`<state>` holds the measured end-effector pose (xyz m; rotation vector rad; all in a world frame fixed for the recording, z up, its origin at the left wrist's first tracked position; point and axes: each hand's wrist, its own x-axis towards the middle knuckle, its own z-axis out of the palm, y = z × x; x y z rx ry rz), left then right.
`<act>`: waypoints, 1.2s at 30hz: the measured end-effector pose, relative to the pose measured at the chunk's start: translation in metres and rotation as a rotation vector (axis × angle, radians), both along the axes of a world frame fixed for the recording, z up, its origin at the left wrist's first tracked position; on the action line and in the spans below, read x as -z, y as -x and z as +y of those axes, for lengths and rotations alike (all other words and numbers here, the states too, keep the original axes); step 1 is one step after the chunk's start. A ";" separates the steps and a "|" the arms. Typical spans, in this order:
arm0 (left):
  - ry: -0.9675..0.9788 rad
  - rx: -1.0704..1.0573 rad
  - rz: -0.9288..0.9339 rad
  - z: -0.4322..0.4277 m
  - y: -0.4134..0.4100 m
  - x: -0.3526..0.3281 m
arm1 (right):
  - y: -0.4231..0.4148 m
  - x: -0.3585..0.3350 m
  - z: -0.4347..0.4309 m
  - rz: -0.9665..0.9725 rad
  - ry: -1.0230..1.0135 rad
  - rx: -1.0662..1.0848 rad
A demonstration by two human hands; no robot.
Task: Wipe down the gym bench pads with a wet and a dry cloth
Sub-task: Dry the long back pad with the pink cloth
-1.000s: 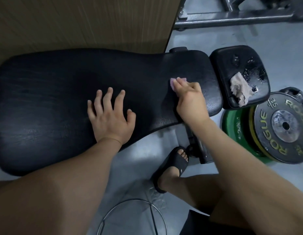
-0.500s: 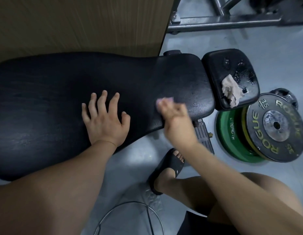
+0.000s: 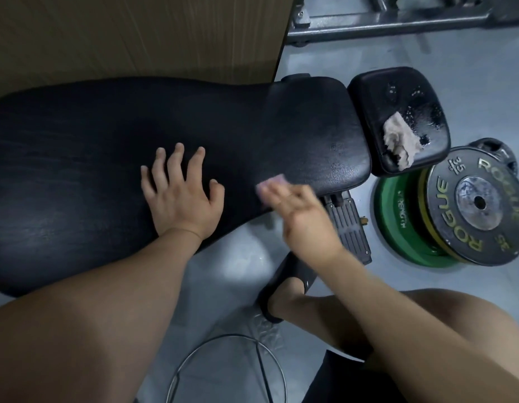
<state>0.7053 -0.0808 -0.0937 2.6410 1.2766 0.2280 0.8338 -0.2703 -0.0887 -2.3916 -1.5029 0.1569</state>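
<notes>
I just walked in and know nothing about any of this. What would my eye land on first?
The long black bench pad fills the left and middle, with the left hand resting flat on it. At its near edge the blurred right hand presses a small pink cloth to the pad. To the right, a crumpled beige cloth lies on the small wet seat pad, beside stacked weight plates on the floor.

back pad (image 3: 107,158) looked grained leatherette, dull sheen | seat pad (image 3: 397,91) shone glossy, wet-speckled | beige cloth (image 3: 400,139) was crumpled soft fabric | weight plate (image 3: 444,205) had matt rubber, scuffed metal hub | wall panel (image 3: 136,33) showed wood grain
</notes>
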 end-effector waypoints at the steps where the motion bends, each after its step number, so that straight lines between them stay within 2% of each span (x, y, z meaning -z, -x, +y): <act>1: 0.003 0.002 -0.002 0.000 0.000 0.000 | -0.016 0.000 -0.006 -0.022 -0.007 0.109; 4: 0.002 0.000 -0.001 0.000 0.000 0.001 | -0.021 0.001 -0.007 -0.024 -0.083 0.443; 5: 0.003 -0.001 -0.001 0.000 0.000 0.001 | -0.008 0.003 -0.002 -0.018 -0.094 0.442; 8: -0.002 -0.001 -0.013 -0.001 0.000 0.001 | 0.024 0.007 0.005 0.005 -0.118 0.137; 10: -0.006 0.001 -0.009 -0.001 0.000 0.001 | 0.007 0.005 -0.007 -0.038 -0.093 0.030; 12: -0.005 0.003 -0.005 -0.001 0.000 0.001 | -0.028 0.004 -0.026 -0.079 -0.054 0.164; 14: -0.006 0.000 -0.009 -0.002 0.000 0.001 | -0.057 0.003 -0.038 -0.073 -0.054 0.426; 16: -0.012 0.002 -0.008 -0.002 -0.001 0.002 | -0.054 0.001 -0.027 -0.067 -0.061 0.568; 18: -0.009 0.001 -0.005 -0.002 -0.001 0.002 | -0.028 0.001 -0.012 -0.071 -0.042 0.483; 21: -0.007 -0.001 0.002 -0.002 -0.001 0.002 | -0.011 0.005 -0.019 -0.048 -0.105 0.210; 22: -0.008 -0.002 0.007 -0.002 -0.001 0.002 | -0.019 0.006 -0.024 -0.052 -0.122 0.207; 24: -0.008 -0.002 0.016 -0.002 -0.001 0.002 | -0.030 -0.001 -0.029 -0.034 -0.149 0.369; 27: -0.008 0.002 0.032 -0.003 -0.001 0.000 | -0.006 -0.010 -0.024 0.179 -0.306 0.705; 32: 0.001 0.004 0.031 -0.006 0.000 -0.001 | 0.068 -0.008 -0.019 0.748 -0.586 1.263; 34: -0.004 0.003 0.027 -0.006 0.001 -0.001 | 0.076 -0.006 -0.008 0.841 -0.644 1.349; 36: -0.010 0.010 0.029 -0.006 0.000 0.000 | 0.075 -0.009 0.010 0.955 -0.748 1.328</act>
